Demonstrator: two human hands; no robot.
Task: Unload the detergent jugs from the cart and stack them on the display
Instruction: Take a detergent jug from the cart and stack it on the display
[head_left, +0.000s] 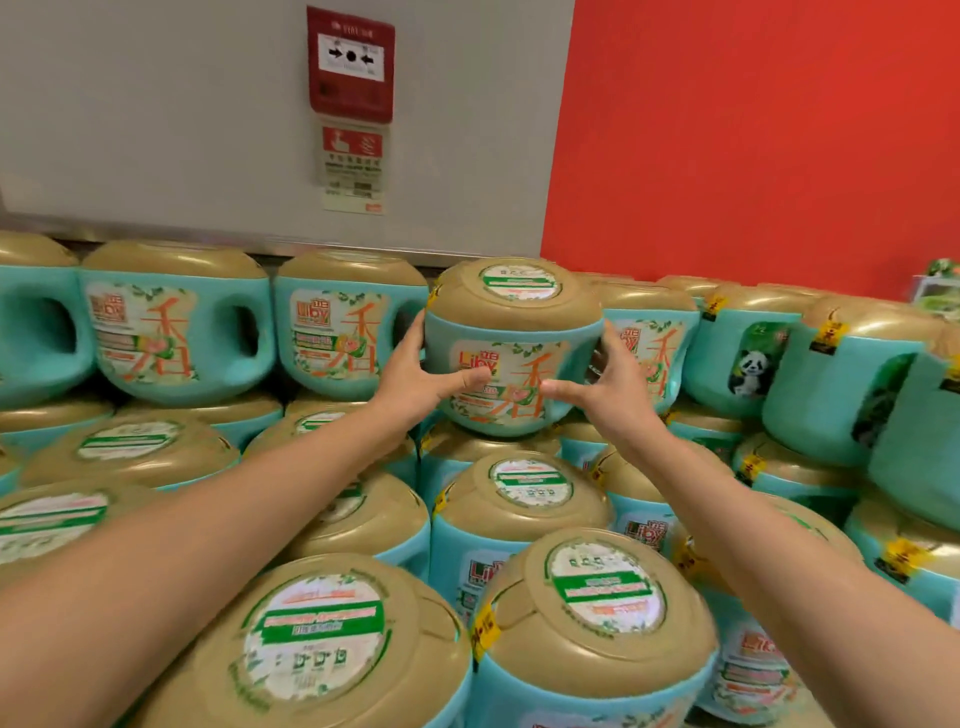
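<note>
At the display's (171, 332) back edge, the jug (511, 348) is clasped by left hand (426, 374) and right hand (605, 379), fingers (470, 375) spread wide. Released off-centre on rounded lids (488, 444), it may be toppled.

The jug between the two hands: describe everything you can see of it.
The jug is squat and rounded: teal plastic-looking body, tan domed top with a round green-and-white sticker. Its front label shows a red Liby logo and a large orange character. It stands roughly upright in the top row of the stack, before the wall. The left hand grips its left side, the right hand its right, thumbs on the label.
</note>
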